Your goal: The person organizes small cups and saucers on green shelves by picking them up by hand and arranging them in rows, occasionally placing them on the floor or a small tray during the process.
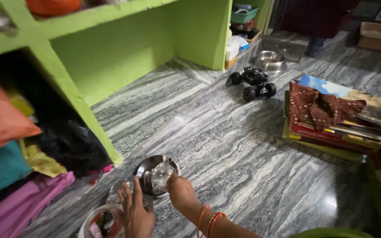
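A steel bowl sits on the grey marble floor at the foot of a green shelf unit. Inside it lies a crumpled clear plastic piece. My right hand, with orange bangles on the wrist, pinches that plastic at the bowl's right rim. My left hand is beside it with fingers spread, resting against a clear glass just left of the bowl. Below the glass stands a round white container with small coloured things inside, partly hidden by my left hand.
Folded clothes fill the green shelf at left. A black toy car and a second steel bowl lie farther off. A stack of books with a red patterned cloth on top sits at right.
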